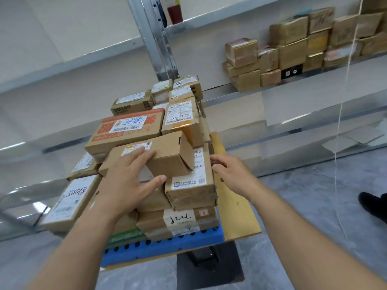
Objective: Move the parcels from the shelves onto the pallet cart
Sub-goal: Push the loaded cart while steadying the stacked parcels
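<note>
A plain cream wall (62, 28) stands far behind pale grey metal shelves (314, 84) with a shiny perforated upright (159, 38), while a grey marbled floor (303, 195) spreads near and right under even light.

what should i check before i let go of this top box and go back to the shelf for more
1. Top box seated flat: not ok, it lies askew, partly over the labelled box.
2. Its end flap closed: not ok, it stands open.
3. Left hand steadying it: ok, fingers spread on top, thumb against its near side.
4. Right hand bracing: ok, fingertips touch the labelled box's right edge.
5. Nothing overhangs the blue pallet: cannot tell, its left edge is hidden.
6. Parcels left on the shelf: ok, a pile remains at right.
</note>
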The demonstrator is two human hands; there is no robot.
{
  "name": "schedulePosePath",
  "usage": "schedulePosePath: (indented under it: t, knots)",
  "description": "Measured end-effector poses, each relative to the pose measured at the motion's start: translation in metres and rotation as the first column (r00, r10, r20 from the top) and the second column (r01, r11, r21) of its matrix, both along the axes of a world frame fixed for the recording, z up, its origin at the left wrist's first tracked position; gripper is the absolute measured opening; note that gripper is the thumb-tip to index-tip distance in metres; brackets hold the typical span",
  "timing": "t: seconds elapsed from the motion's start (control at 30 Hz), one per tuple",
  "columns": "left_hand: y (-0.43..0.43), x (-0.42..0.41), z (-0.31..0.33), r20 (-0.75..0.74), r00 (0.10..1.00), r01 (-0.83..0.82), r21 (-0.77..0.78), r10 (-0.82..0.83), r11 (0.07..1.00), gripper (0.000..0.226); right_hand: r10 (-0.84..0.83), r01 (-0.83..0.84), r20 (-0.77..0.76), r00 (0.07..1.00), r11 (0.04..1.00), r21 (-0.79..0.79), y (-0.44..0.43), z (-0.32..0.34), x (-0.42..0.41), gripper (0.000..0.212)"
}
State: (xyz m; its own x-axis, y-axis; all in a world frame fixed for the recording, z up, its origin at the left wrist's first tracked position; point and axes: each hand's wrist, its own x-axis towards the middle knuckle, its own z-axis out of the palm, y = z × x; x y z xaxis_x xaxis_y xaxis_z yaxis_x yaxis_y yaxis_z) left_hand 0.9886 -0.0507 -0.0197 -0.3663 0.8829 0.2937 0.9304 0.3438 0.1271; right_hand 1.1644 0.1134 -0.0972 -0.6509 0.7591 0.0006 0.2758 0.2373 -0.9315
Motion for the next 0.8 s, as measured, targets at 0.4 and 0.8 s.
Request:
schedulePosePath:
  t: [0.4,0.8]
  knots:
    - [-0.012,0.018,-0.024,0.063,0.996,-0.075,0.308,0.059,0.949,0.067,0.048,-0.054,-0.054,0.997,0.992,-0.116,0.009,-0.026,-0.001,0.040]
    - [-0.022,0.044,-0.055,0.160,0.977,-0.203,0.468,0.143,0.860,0.038,0.115,-0.142,-0.145,0.983,0.970,-0.199,0.033,-0.036,-0.007,0.037]
